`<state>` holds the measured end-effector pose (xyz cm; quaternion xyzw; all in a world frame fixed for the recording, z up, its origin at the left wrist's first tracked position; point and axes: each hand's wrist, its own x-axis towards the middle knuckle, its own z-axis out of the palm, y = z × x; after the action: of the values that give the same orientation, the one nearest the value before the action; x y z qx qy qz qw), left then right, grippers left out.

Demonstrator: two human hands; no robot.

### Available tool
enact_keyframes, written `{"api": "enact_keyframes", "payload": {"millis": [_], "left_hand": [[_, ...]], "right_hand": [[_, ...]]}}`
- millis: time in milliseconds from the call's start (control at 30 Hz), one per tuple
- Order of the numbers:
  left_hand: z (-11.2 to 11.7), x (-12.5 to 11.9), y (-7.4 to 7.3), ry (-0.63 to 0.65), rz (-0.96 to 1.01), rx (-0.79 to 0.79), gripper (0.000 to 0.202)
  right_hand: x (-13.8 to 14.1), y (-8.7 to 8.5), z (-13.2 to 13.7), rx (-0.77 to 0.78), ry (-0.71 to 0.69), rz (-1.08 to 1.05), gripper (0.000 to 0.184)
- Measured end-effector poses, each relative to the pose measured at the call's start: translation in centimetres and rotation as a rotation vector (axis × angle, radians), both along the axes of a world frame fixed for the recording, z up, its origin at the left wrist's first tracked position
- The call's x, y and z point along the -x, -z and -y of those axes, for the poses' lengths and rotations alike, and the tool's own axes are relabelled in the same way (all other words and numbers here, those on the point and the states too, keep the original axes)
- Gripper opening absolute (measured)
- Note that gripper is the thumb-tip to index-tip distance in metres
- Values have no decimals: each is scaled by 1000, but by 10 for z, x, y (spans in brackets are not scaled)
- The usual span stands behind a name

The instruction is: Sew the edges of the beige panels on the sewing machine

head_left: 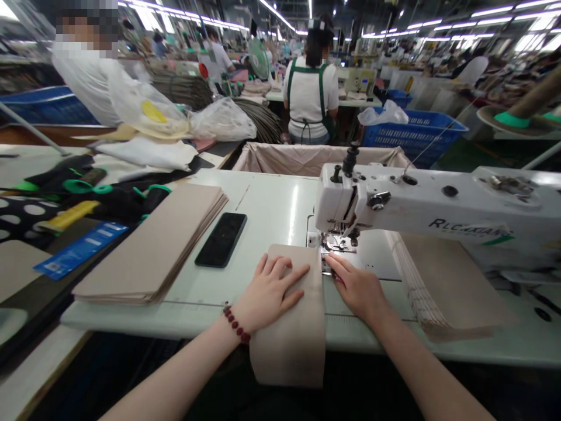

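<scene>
A beige fabric piece [291,339] lies on the white sewing table [272,210] and hangs over its front edge. My left hand [269,292] rests flat on the piece, fingers spread; a red bead bracelet circles that wrist. My right hand [357,286] lies at the piece's right edge, fingertips touching the fabric just in front of the presser foot [335,245] of the white sewing machine [438,219]. What those fingertips do there is hard to make out.
A stack of beige pieces [153,245] lies at left, a black phone [221,238] beside it. Another beige stack [442,280] sits under the machine arm. Black and green items [87,196] clutter the left bench. A fabric-lined bin [307,158] stands behind the table; other workers stand beyond.
</scene>
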<state>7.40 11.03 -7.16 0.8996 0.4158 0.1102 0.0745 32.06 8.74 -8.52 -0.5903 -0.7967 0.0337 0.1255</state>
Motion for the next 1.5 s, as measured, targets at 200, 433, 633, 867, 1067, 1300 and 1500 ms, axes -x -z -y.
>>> {"api": "enact_keyframes", "payload": {"millis": [200,433,633,867,1067,1300,1500], "left_hand": [[-20,-11,6,6,5,19,51],[-23,-14,6,28,-24,35,51],[-25,-14,7,22,-21,38,51],[-27,-12,8,32,9,53,50],[-29,-10,9,13,48,102,43],[-28,-9,8,-7,92,137,40],[-27,-8,7,-14,113,140,38]], "right_hand": [[0,2,-5,19,-15,14,54],[0,3,-6,50,-6,39,55],[0,2,-6,72,6,72,56],[1,2,-7,78,18,86,57],[1,2,-7,69,18,79,56],[1,2,-7,59,22,91,56],[0,4,-6,39,17,94,54]]}}
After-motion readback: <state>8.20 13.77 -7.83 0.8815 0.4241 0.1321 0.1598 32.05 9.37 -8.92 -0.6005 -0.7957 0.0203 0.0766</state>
